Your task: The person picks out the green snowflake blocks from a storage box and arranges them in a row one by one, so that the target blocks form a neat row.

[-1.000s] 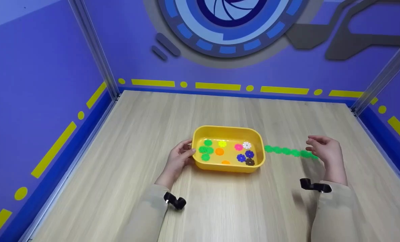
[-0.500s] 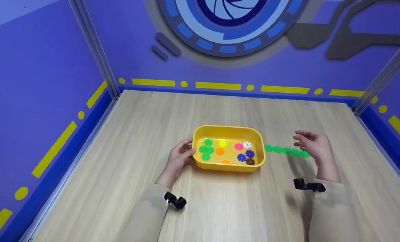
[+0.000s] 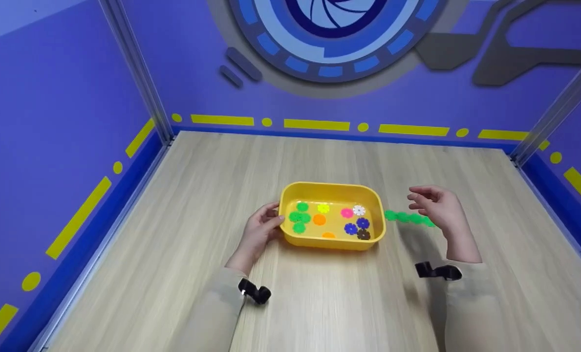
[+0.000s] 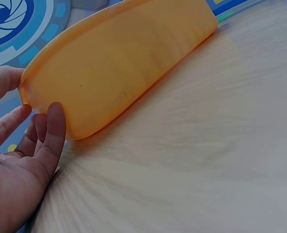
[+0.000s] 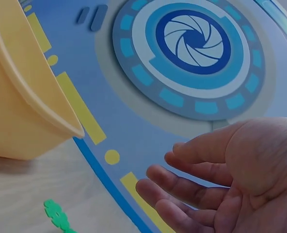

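Note:
My left hand [image 3: 259, 232] grips the left end of a yellow plastic bin [image 3: 332, 243], its thumb over the rim. In the left wrist view its fingers lie against the bin's outer wall [image 4: 119, 73]. Inside the bin lie several notched snowflake discs: green [image 3: 298, 228], yellow [image 3: 323, 209], orange [image 3: 319, 220], pink [image 3: 347, 213], white [image 3: 358, 210], purple [image 3: 351, 229] and brown [image 3: 363, 234]. A row of green snowflake discs [image 3: 403, 217] runs right from the bin. Above its right part hovers my right hand [image 3: 441, 210], fingers loosely bent, holding nothing. It hides the row's far end.
All of this sits on a wood-grain table [image 3: 334, 298]. Blue printed panels [image 3: 192, 63] stand behind and at both sides, with metal posts [image 3: 136, 68] at the corners. Each wrist wears a black camera mount [image 3: 254, 292].
My right hand has moved left over the green row, toward the bin, and covers more of the row's right end. The left hand and the bin stay where they were.

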Demonstrator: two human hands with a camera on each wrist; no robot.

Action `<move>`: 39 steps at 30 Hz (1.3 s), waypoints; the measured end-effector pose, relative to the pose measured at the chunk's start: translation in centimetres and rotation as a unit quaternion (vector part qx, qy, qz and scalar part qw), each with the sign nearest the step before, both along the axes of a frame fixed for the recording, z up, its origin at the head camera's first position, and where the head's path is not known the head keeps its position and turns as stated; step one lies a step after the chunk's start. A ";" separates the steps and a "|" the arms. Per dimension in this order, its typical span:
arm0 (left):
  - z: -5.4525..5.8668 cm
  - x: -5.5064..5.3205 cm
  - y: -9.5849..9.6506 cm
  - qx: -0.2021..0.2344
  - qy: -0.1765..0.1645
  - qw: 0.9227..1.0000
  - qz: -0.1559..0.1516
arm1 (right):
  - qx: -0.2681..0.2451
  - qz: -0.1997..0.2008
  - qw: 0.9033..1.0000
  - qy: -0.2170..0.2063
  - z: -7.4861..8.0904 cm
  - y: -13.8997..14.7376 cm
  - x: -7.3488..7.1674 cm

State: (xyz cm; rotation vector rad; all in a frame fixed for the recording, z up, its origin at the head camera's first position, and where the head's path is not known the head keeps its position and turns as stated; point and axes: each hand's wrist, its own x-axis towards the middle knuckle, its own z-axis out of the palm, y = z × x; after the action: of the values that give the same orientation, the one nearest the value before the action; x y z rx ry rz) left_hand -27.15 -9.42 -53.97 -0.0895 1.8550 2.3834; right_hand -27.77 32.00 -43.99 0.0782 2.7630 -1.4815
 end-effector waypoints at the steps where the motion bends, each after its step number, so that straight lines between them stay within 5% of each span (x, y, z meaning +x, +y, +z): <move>1: 0.0 0.0 0.0 0.000 0.000 1.000 0.001 | 0.000 0.002 1.000 -0.002 0.0 -0.2 -0.1; 22: 0.0 0.0 -0.1 -0.003 0.005 1.000 -0.002 | -0.004 0.092 0.996 -0.020 -1.0 -6.5 -0.7; 39: 0.3 0.0 0.1 0.001 0.008 1.000 -0.004 | 0.019 0.215 0.976 0.011 -2.1 -13.5 -1.9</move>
State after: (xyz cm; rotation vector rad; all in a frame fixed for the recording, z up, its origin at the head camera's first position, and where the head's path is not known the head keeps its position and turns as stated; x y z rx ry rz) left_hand -27.11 -9.31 -53.71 -0.0619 1.8551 2.3875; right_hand -29.64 18.55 -46.09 -0.5062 2.5942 -1.3169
